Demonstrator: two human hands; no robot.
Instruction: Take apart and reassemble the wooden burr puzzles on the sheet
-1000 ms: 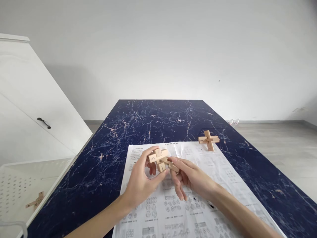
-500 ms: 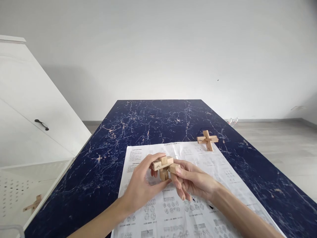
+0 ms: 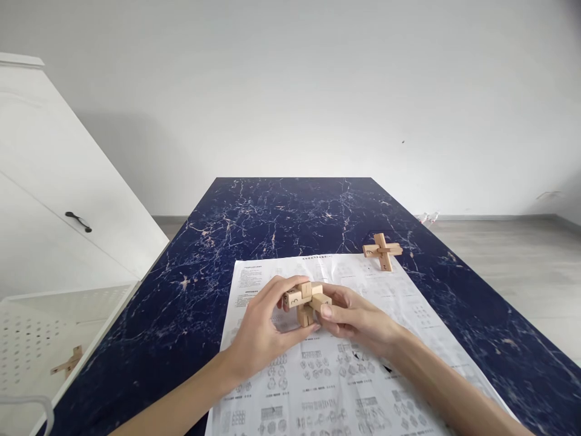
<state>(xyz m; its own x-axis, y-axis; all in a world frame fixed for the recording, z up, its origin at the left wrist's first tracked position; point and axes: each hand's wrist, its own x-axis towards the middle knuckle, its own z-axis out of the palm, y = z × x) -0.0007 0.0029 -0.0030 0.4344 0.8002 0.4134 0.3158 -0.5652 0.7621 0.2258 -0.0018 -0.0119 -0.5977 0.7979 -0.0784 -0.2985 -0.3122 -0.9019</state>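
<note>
Both hands hold a wooden burr puzzle made of interlocking numbered blocks, just above a printed instruction sheet. My left hand is closed round its left side, with the thumb along the underside and the fingers over the top and behind. On the right, my right hand pinches a block that juts out toward me, its thumb on the block's end; its other fingers are partly hidden behind the puzzle. A "3" shows on the left block's face.
Another cross-shaped wooden puzzle stands at the sheet's far right corner on the dark blue marbled table. To the left, below the table edge, a perforated white basket holds a similar wooden piece. A white cabinet stands beyond it.
The puzzle has turned a little in my hands and shifted slightly right. My right fingers, earlier hanging loosely below, have curled in closer to the block. The view has shifted slightly.
</note>
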